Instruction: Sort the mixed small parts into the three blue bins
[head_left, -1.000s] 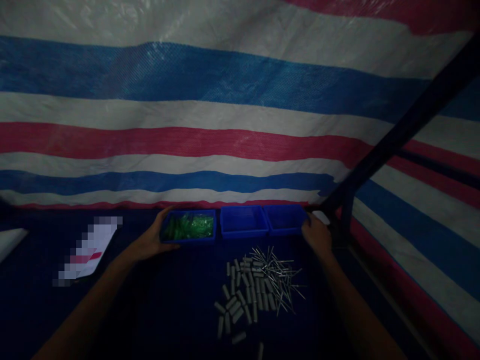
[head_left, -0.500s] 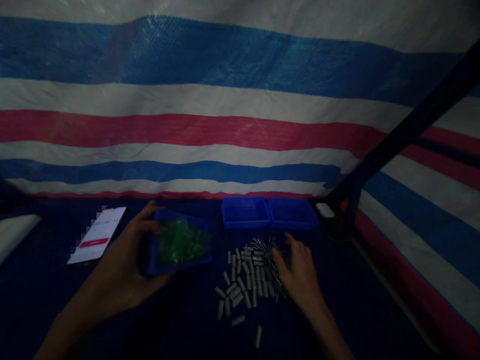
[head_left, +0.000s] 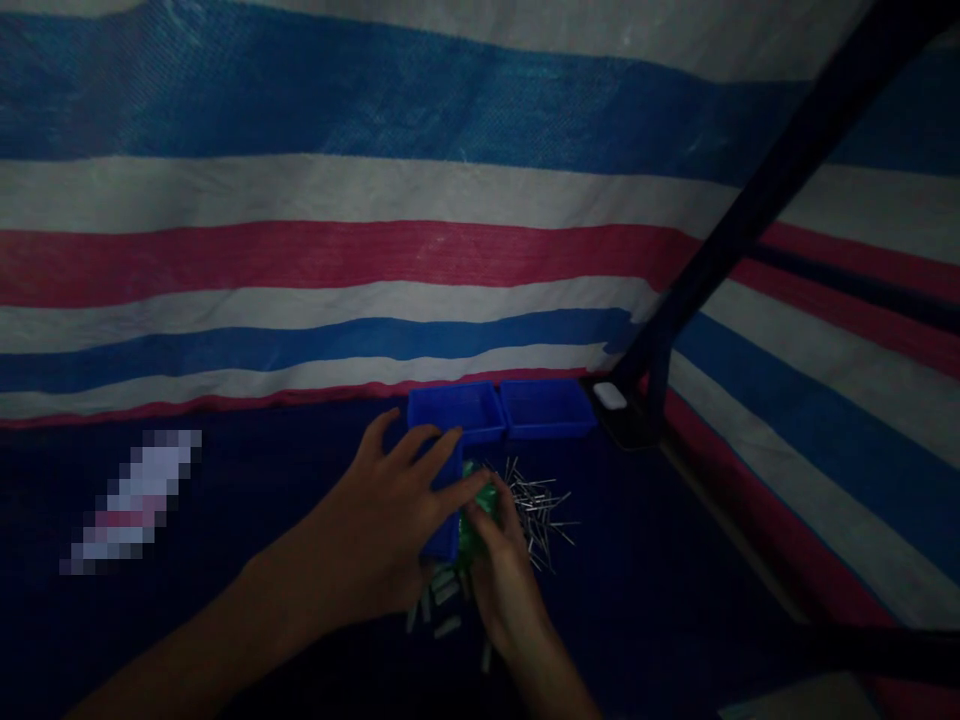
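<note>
Blue rectangular plastic tray (head_left: 448,535) is at centre, above the dark-blue fabric-like worktop (head_left: 645,560), seemingly tilted and partly hidden. Left hand (head_left: 382,525) has fingers spread across it; its grip cannot be confirmed. Right hand (head_left: 504,570) has fingers curled against the glossy green bunched mass (head_left: 472,530); a pinch cannot be verified. Step in hand, as judged: handling the green contents at the tray's right side. The next move calls for a steady tray. Short grey cylinders (head_left: 448,627) and thin silvery metal pins (head_left: 544,510) lie near.
</note>
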